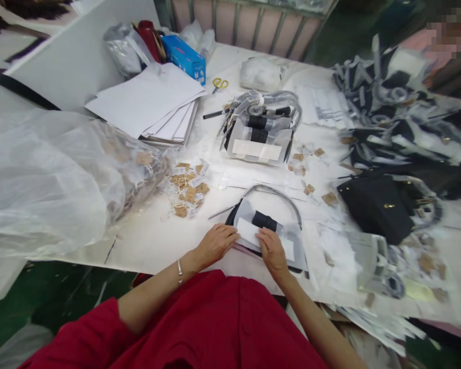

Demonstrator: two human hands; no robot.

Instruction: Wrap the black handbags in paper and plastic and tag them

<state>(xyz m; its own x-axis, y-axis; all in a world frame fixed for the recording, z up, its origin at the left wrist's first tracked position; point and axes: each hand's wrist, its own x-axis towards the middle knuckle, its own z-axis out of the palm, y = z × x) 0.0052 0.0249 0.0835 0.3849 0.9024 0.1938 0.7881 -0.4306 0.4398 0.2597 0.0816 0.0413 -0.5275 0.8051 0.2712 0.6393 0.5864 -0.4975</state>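
A dark handbag (294, 234) with pale wrapping, a black band across it and a wrapped strap arching behind lies near the table's front edge. A white strip (248, 231) rests along its near side. My left hand (217, 243) is at the strip's left end, fingers pressed together on it. My right hand (272, 252) pinches the strip near its middle. Beyond this bag stands a stack of similar wrapped bags (259, 130), with a white strip on the front one.
Brown tags (190, 193) lie left of the bag. A large plastic bag (49, 179) covers the left side. White sheets (146, 100), a blue box (184, 57) and yellow scissors (220, 83) are at the back. Black bags (380, 205) crowd the right.
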